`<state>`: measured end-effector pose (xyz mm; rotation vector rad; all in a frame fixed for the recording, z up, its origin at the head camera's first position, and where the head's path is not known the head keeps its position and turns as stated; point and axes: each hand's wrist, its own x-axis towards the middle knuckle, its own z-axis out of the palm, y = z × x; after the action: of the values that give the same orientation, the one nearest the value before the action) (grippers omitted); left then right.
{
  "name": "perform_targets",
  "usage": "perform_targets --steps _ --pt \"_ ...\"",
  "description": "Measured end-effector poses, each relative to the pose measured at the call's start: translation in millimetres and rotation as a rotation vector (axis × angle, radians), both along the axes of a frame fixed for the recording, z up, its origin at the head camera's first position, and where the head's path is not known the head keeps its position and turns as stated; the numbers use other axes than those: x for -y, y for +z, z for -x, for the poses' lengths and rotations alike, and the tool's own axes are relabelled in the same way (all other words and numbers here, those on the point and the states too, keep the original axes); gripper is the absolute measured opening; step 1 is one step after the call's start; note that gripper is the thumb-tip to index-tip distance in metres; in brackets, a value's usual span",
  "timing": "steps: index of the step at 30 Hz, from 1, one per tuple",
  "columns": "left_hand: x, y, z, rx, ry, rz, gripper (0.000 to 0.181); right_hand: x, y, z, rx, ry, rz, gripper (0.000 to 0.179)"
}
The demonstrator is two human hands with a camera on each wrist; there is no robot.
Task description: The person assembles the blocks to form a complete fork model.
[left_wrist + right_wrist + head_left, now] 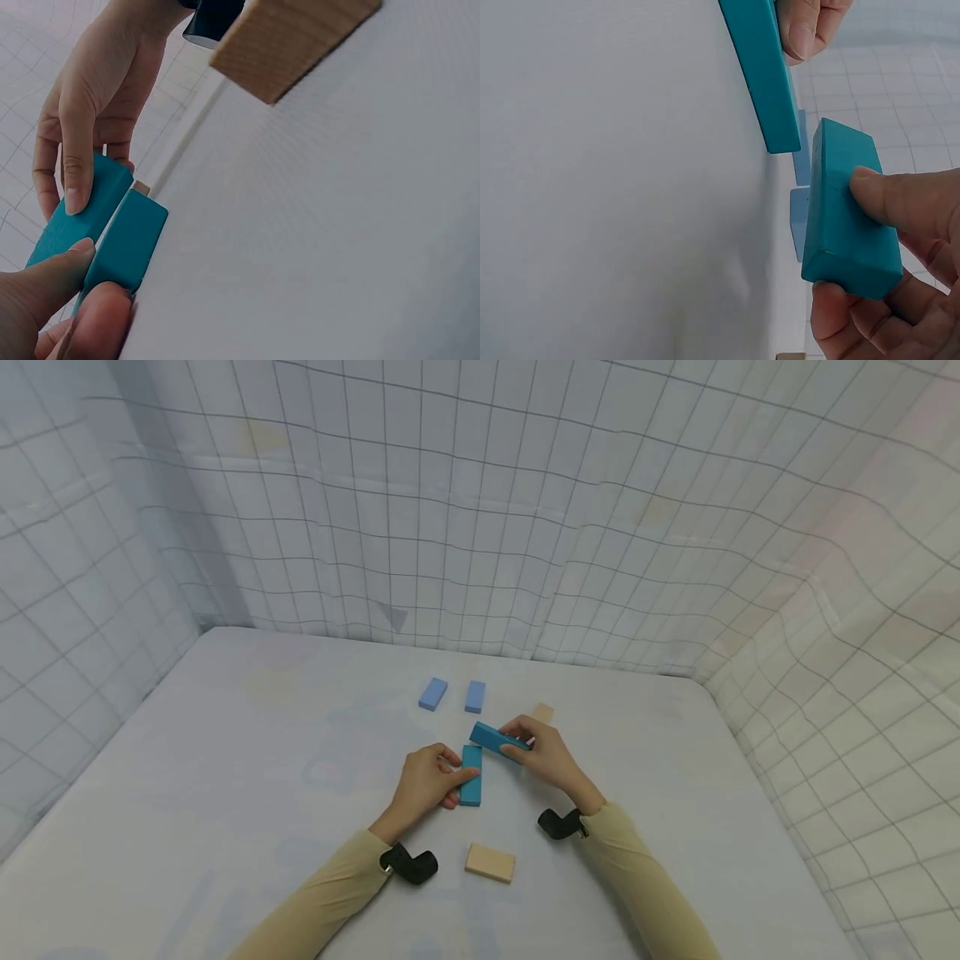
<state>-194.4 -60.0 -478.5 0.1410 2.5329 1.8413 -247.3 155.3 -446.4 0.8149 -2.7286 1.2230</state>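
My left hand grips a long teal block by its sides, thumb across the top, on the white table. In my right hand a second teal block is pinched between thumb and fingers. That second block slants just beyond the far end of the first. The right wrist view shows the right thumb on the broad face of its block, with fingers under the lower end. Seen from the left wrist, the left hand's block overlaps the other one.
Two light blue blocks, one to the left and one to the right, lie beyond the hands. A plain wooden block lies nearer, between the forearms. Another wooden block shows partly behind the right hand. Grid-patterned curtains surround the table.
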Motion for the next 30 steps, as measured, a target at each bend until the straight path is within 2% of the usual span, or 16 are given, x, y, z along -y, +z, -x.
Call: perform_targets --steps 7,13,23,30 --pt "1.3 1.4 -0.8 -0.003 0.015 0.008 0.032 16 -1.5 11.8 -0.005 0.030 0.021 0.021" --pt "-0.3 -1.6 -0.7 -0.033 0.002 0.003 0.028 23 -4.5 18.5 0.012 0.047 0.029 0.020" --pt "-1.2 -1.4 -1.8 -0.059 -0.007 0.035 0.028 31 -3.3 25.7 0.127 0.065 0.016 0.020" --pt "-0.4 -0.3 -1.9 -0.061 -0.021 0.019 0.027 34 -2.3 30.3 0.218 0.066 0.001 0.020"
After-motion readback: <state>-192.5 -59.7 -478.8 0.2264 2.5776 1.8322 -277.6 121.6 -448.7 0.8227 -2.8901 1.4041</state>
